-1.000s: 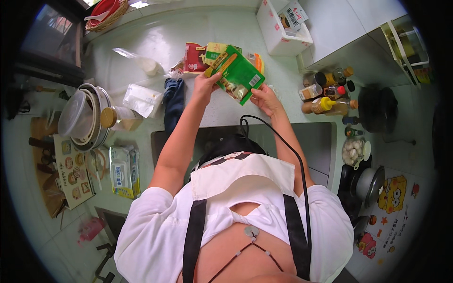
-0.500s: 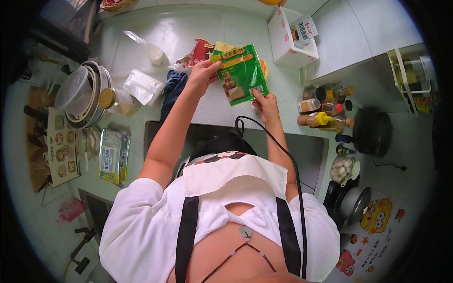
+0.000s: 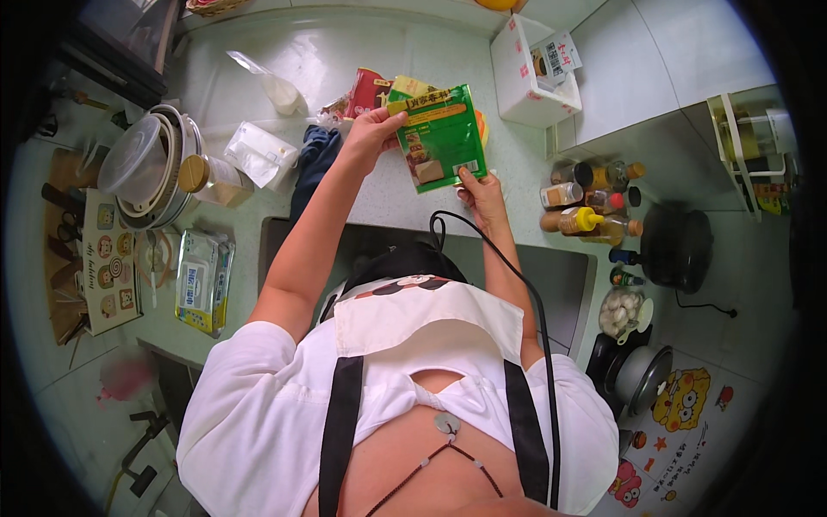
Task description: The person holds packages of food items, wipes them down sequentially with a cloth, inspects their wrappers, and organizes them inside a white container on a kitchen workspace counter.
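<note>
A flat green seasoning packet [image 3: 448,142] with a yellow band is held up over the counter, its printed face toward me. My left hand [image 3: 376,133] pinches its upper left corner between thumb and fingers. At the lower right edge, my right hand [image 3: 484,195] grips it, thumb on the front. Behind it, a red packet [image 3: 369,89] and a yellow-and-green packet [image 3: 409,87] show only in part. Dark blue cloth [image 3: 317,159] lies beside my left forearm.
A white tissue pack [image 3: 261,157], a clear bag of white powder [image 3: 284,95] and stacked bowls [image 3: 164,168] stand left. A white box [image 3: 525,82] is at the back right. Several bottles [image 3: 586,220] line the right side. A black cable [image 3: 525,284] runs past my right arm.
The green packet has tilted slightly in my hands and its lower edge has shifted a little to the left. Both hands keep their hold.
</note>
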`<action>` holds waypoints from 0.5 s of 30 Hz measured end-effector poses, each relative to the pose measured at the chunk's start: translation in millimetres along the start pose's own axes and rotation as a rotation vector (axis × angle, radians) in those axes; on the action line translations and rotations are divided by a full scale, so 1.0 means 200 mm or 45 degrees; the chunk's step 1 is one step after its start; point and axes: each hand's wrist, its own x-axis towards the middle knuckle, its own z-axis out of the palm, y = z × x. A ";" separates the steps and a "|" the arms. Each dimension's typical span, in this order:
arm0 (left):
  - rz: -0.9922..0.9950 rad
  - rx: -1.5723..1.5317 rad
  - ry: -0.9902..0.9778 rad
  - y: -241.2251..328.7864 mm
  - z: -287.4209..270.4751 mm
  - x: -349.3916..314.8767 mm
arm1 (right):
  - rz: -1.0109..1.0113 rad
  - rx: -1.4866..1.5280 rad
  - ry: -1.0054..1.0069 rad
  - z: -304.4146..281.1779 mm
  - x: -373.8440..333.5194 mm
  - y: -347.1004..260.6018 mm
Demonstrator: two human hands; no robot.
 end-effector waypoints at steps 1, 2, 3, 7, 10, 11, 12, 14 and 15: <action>-0.002 0.005 0.001 0.00 0.00 0.00 | 0.005 0.004 -0.006 0.00 0.00 0.00; -0.004 0.011 0.003 0.00 -0.01 0.00 | 0.009 0.008 -0.012 0.00 0.00 0.00; -0.013 0.020 0.002 -0.01 -0.01 -0.01 | 0.014 0.011 -0.018 0.00 0.00 0.01; -0.033 0.037 -0.004 0.00 0.00 -0.02 | 0.029 0.002 -0.020 -0.01 -0.01 0.01; -0.033 0.030 -0.018 -0.01 -0.02 -0.02 | 0.031 0.019 -0.037 -0.01 -0.01 0.02; -0.033 0.027 -0.022 -0.01 -0.03 -0.02 | 0.035 0.023 -0.047 -0.01 -0.01 0.02; -0.045 0.033 -0.006 -0.01 -0.03 -0.02 | 0.040 0.026 -0.058 -0.02 -0.01 0.02; -0.073 0.046 0.021 0.01 -0.02 -0.03 | 0.059 0.019 -0.065 -0.01 -0.01 0.02; -0.076 0.039 0.024 0.01 -0.01 -0.03 | 0.068 0.015 -0.068 -0.01 -0.02 0.01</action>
